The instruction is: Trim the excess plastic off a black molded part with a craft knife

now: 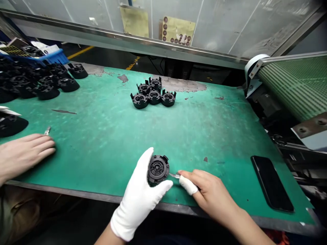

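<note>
My left hand (139, 197), in a white glove, is closed round a round black plastic part (158, 168) and holds it just above the near edge of the green table (107, 136). My right hand (206, 192), bare with a white wrap on one fingertip, pinches a small metal blade (174, 175) whose tip touches the part's right rim. Several more black parts (153, 94) stand in a cluster at the middle back of the table.
Another person's bare hand (24, 154) rests flat at the left edge beside a small metal tool (47, 130). Many black parts (38, 81) are heaped at the back left by a blue crate (51, 58). A black phone (272, 183) lies front right. A green conveyor belt (296, 85) runs along the right.
</note>
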`<state>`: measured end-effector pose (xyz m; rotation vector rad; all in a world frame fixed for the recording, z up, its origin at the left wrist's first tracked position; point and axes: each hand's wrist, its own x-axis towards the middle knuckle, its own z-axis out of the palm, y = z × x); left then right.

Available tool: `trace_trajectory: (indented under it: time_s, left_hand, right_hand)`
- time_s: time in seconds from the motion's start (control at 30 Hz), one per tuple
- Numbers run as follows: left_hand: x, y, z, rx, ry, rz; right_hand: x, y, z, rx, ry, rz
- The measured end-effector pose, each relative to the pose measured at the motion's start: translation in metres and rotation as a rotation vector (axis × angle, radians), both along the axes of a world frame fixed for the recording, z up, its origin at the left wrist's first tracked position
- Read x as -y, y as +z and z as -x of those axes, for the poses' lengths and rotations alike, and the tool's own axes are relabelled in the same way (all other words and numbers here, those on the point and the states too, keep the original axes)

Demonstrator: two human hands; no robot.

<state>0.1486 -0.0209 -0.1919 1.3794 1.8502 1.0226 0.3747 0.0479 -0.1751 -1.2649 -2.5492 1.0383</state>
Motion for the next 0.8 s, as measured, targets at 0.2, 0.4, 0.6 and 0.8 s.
trace_trajectory:
  time_s: [0.2,0.4,0.6,0.8]
  left_hand:
    - [-0.004,-0.006,-0.001,-0.085,0.033,0.006]
    - [-0.004,-0.009,0.0,-0.087,0.035,0.017]
    - [-0.006,-0.008,-0.001,-0.112,0.029,0.01]
    - [-0.005,-0.007,-0.001,-0.126,0.016,-0.022]
  right_hand:
    - [-0.009,0.002,0.003,0.17,0.137,-0.101]
    - [-0.01,0.002,0.0,0.228,0.167,-0.155]
    - [-0.012,0.001,0.005,0.27,0.126,-0.248]
    - [-0.02,0.008,0.003,0.255,0.133,-0.208]
